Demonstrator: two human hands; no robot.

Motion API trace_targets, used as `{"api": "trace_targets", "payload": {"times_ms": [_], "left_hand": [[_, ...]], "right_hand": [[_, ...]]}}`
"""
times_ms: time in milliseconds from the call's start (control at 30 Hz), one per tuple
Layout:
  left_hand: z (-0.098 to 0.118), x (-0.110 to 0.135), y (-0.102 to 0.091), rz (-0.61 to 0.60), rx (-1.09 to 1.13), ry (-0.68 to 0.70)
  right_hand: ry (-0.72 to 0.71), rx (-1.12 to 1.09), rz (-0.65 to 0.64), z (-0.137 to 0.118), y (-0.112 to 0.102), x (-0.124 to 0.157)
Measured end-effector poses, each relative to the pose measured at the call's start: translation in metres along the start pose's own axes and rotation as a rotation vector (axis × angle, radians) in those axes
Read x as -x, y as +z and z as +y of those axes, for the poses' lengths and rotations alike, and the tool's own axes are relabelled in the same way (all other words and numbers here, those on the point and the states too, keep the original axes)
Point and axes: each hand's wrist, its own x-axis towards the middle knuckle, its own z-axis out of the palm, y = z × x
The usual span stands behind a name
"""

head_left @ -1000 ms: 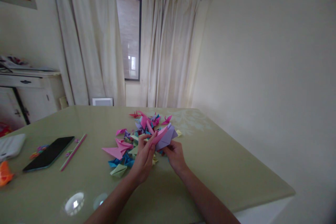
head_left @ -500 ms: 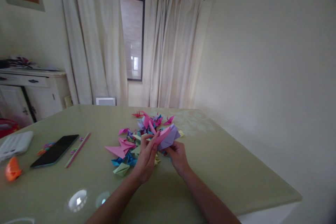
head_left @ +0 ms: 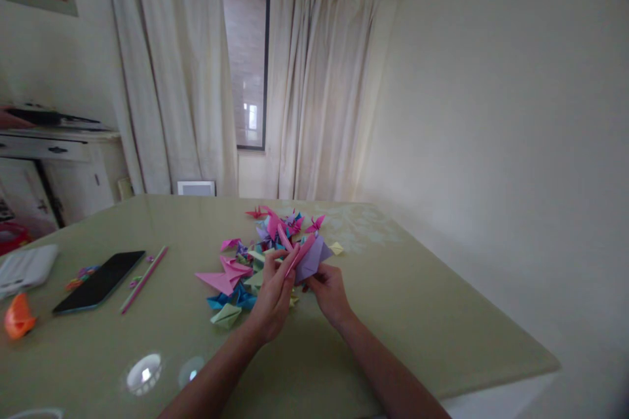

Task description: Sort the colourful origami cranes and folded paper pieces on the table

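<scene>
While the left hand (head_left: 272, 291) pinches pink paper (head_left: 303, 253) and the right hand (head_left: 332, 289) grips purple paper (head_left: 313, 260) from below, probably to keep the creases steady, both folded pieces are held up beside the paper pile (head_left: 236, 268), which stretches toward the far edge of the tabletop (head_left: 417, 301).

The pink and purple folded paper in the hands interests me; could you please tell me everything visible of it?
The folded paper shows a narrow pink part on the left and a broader purple part on the right, with creases and pointed corners. It looks thin; whether it is one piece or two is unclear. It slants, upper end to the right, in front of part of the paper heap. The left hand holds the pink side; the right hand is at the purple lower edge, fingertips partly hidden.
</scene>
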Motion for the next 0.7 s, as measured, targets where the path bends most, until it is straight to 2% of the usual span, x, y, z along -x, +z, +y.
{"api": "trace_targets", "payload": {"times_ms": [133,367,700], "left_hand": [[0.0019,0.0018,-0.0011,-0.083,-0.029,-0.003],[-0.0011,0.0031,-0.0015,-0.068,-0.136,0.019],[0.0024,0.0016,-0.0065,-0.185,-0.317,0.142]], "right_hand": [[0.002,-0.013,-0.017,-0.0006,0.0010,0.0010],[0.015,-0.003,-0.046,0.0027,0.0006,0.0015],[0.028,-0.019,-0.090,0.0008,0.0001,0.0012]]}}
